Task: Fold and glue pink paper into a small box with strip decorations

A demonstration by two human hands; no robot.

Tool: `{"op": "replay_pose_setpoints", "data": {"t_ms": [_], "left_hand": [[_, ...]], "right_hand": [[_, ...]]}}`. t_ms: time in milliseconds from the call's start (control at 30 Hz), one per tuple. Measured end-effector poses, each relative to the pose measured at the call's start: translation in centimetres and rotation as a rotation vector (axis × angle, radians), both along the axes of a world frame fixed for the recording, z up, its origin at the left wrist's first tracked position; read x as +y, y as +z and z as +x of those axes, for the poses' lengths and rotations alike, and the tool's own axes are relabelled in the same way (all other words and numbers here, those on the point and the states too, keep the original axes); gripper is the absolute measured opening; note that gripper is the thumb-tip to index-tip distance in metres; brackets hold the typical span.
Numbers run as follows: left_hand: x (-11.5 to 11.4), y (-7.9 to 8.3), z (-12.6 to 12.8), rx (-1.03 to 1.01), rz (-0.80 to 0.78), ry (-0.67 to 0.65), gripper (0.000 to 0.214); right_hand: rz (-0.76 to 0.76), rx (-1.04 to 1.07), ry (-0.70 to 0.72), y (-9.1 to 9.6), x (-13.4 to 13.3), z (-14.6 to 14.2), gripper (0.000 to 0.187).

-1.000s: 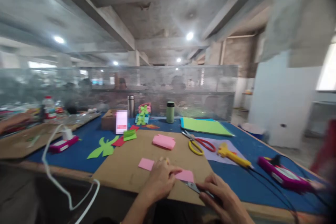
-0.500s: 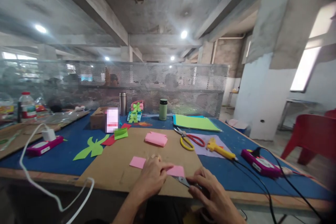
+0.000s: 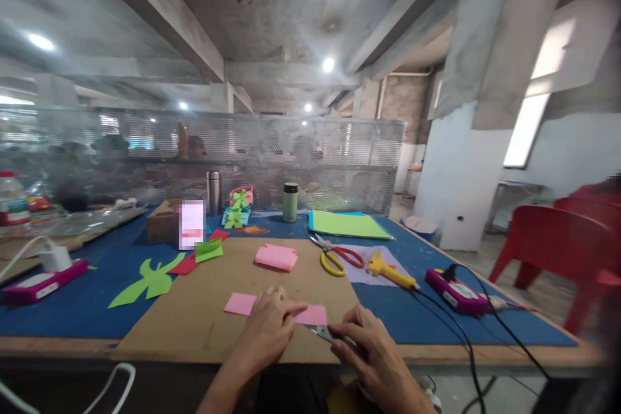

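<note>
A pink felt-like strip (image 3: 311, 315) lies flat across the brown cardboard sheet (image 3: 194, 336), its middle covered by my left hand (image 3: 272, 320). That hand presses the strip down with bent fingers, the forefinger stretched along it to the right. My right hand (image 3: 367, 343) is closed around a slim dark-handled knife (image 3: 322, 332). Its silver blade points left, close by the strip's lower right edge; whether the two touch I cannot tell. Most of the handle is hidden in my fingers. Beyond my hands, a folded pink piece (image 3: 276, 258) rests on the cardboard.
Scissors (image 3: 334, 257) and a yellow glue gun (image 3: 392, 270) lie at the right, near a purple power strip (image 3: 457, 291) with a black cord. Green sheets (image 3: 349, 224) and a green flask (image 3: 290, 202) stand farther back. Left are a green cutout (image 3: 148, 283) and a cardboard box (image 3: 162, 222).
The whole view has turned slightly right, so the things on the table appear farther left. Both hands keep nearly the same place over the pink strip.
</note>
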State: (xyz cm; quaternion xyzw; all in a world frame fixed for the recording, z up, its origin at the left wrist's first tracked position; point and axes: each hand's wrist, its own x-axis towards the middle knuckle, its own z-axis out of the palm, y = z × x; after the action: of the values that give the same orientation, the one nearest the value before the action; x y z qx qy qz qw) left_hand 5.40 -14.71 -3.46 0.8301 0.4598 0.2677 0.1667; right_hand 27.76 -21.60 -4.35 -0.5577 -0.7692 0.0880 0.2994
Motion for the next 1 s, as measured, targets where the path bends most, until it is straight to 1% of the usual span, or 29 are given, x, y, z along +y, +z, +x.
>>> {"op": "replay_pose_setpoints", "data": {"t_ms": [100, 200, 367, 500, 733, 1000], "left_hand": [[0.2, -0.3, 0.0, 0.004, 0.007, -0.011, 0.045], [0.1, -0.1, 0.0, 0.012, 0.007, -0.008, 0.045], [-0.3, 0.7, -0.1, 0.013, 0.007, -0.016, 0.043], [-0.3, 0.9, -0.1, 0.012, 0.004, -0.006, 0.044], [-0.3, 0.8, 0.0, 0.004, -0.004, -0.003, 0.045], [-0.2, 0.4, 0.0, -0.014, 0.002, -0.015, 0.044]], "right_hand": [[0.009, 0.0, -0.017, 0.1, -0.3, -0.2, 0.023], [0.03, 0.004, -0.016, 0.0, -0.2, -0.2, 0.024], [0.106, -0.008, 0.008, -1.0, 0.6, 0.3, 0.029], [0.152, -0.006, -0.001, -1.6, 1.4, 0.8, 0.03], [0.138, -0.032, 0.018, -1.2, 1.3, 0.8, 0.03], [0.124, -0.047, 0.027, -1.3, 1.2, 0.8, 0.03]]}}
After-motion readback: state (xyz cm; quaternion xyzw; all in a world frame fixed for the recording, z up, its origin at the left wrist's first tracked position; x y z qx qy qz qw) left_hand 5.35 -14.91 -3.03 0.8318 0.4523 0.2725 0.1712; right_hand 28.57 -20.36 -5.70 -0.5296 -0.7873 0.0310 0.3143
